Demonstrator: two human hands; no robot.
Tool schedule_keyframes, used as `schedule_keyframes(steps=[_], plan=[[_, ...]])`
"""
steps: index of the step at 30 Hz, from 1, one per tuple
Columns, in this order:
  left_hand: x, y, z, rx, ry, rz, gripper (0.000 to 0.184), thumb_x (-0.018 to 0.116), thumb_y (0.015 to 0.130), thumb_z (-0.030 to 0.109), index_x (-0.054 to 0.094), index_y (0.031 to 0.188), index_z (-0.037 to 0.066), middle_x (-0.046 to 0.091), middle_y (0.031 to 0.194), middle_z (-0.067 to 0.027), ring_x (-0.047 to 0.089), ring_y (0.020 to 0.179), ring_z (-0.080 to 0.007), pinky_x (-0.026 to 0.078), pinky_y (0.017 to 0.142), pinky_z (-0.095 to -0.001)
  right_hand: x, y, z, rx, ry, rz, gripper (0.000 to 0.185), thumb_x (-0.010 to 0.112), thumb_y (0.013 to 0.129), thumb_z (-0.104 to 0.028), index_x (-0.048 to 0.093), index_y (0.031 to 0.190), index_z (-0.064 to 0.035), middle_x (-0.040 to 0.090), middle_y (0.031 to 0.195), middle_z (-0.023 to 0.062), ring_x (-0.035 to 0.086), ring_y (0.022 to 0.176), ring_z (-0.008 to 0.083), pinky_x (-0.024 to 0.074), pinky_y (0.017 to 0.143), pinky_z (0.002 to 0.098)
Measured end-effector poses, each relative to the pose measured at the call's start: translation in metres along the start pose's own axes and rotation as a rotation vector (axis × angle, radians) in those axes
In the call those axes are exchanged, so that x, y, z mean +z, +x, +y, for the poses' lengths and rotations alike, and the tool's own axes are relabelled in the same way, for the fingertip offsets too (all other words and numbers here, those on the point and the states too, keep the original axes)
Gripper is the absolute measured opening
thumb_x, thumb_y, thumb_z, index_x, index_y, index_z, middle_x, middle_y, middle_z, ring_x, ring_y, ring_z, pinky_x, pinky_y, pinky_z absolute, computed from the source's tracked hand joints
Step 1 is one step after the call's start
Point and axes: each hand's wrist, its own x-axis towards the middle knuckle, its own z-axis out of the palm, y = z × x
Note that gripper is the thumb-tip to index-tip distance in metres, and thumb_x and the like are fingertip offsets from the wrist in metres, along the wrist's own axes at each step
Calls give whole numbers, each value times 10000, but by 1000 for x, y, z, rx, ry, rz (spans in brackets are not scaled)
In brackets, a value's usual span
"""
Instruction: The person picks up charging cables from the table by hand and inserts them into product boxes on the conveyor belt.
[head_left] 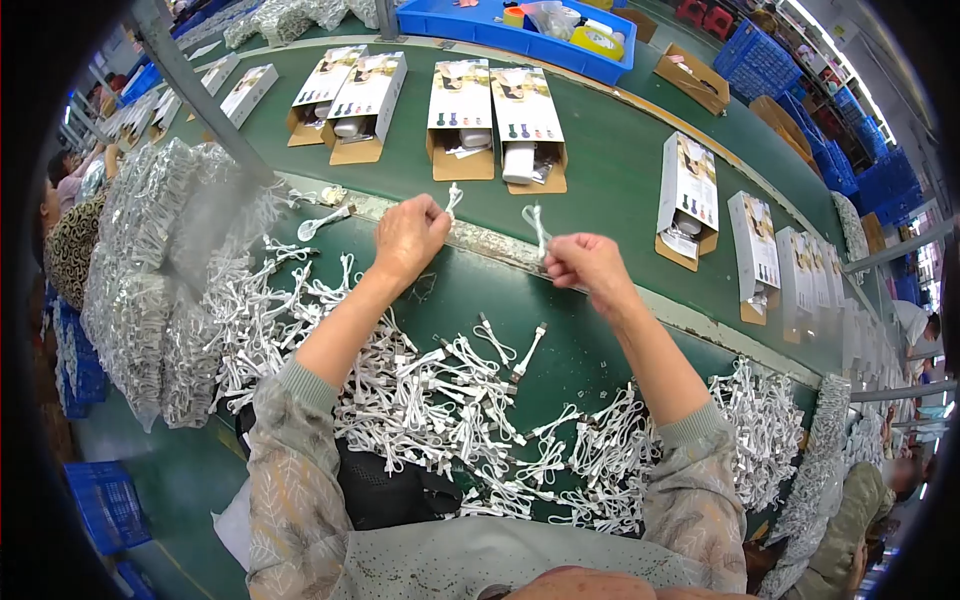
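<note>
Both your hands are at the near edge of the belt (610,150), with the forearms reaching across the green bench (560,345) on this side of it. Your left hand (408,240) is closed, thumb and fingers pinched together on a looped white cable (454,198), which sticks up over the belt's near edge. Your right hand (588,268) is pinched nearly shut too, its fingers curled, with a second cable (538,225) at the fingertips, its loop rising toward the belt. The exact contact under your fingers is hidden on both sides. Two open boxes (460,90) stand in the middle of the belt, flaps toward you, with white parts inside; another pair (370,85) lies on the belt to the left of those, and a single box (690,185) sits farther right on it. A big loose pile of cables (430,400) spreads over the bench on your side of the belt, partly under your forearms. Clear bags (140,290) are stacked at the left, near the belt. Beyond the belt's far edge you have a blue tray (470,30) with tape in it. Other people are near the belt at the far left and far right.
</note>
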Motion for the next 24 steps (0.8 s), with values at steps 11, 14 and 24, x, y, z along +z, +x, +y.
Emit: schedule_keyframes(steps=[11, 14, 24], plan=[[70, 84, 43, -39, 14, 33, 194, 644, 782, 169, 673, 888, 11, 665, 890, -218, 639, 888, -365, 493, 801, -428, -42, 109, -4, -137, -417, 547, 227, 575, 792, -172, 656, 802, 40, 674, 735, 147, 663, 632, 212, 539, 626, 354], [83, 70, 41, 115, -206, 81, 229, 615, 811, 131, 660, 1000, 10, 652, 984, -224, 633, 943, -346, 484, 844, -411, -53, 122, 15, -368, -747, 650, 270, 601, 796, -209, 643, 875, 46, 669, 788, 202, 659, 744, 348, 514, 723, 433], [-13, -72, 28, 590, -71, -641, 286, 602, 771, 22, 626, 1054, 54, 598, 1059, -130, 583, 997, -330, 482, 854, -403, -5, -63, 20, -662, -1007, -360, 240, 629, 798, -48, 624, 1038, -57, 576, 1072, 117, 580, 957, 298, 482, 826, 379]])
